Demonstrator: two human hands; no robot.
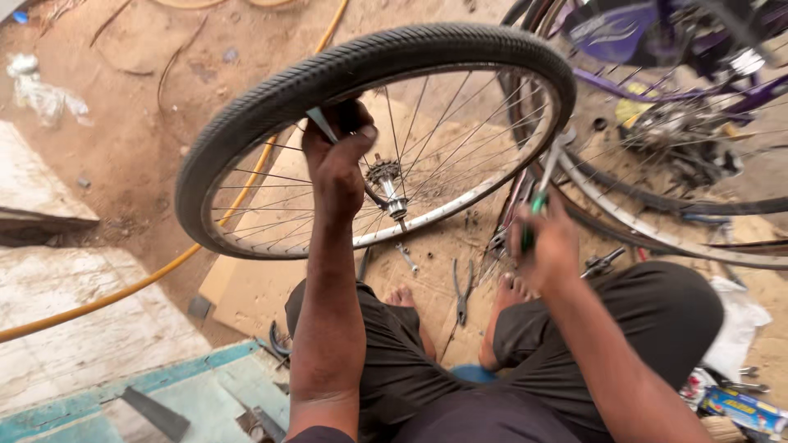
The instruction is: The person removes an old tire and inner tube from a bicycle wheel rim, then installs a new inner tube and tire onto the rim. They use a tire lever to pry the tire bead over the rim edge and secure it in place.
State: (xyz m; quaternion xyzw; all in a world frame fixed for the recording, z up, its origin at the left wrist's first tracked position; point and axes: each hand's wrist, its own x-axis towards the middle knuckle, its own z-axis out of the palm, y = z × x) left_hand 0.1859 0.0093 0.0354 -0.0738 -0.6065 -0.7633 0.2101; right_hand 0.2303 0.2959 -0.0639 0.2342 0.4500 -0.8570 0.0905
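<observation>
Sandy ground (131,139) and flattened cardboard (263,283) lie beneath a raised bicycle wheel (369,90). Left hand (338,168) grips its rim from inside, fingers (357,123) curled around tyre and a thin metal lever (322,125). Right hand (546,242), beside the rim's lower edge, pinches a green-handled screwdriver (538,205). Pliers (462,291) lie below.
</observation>
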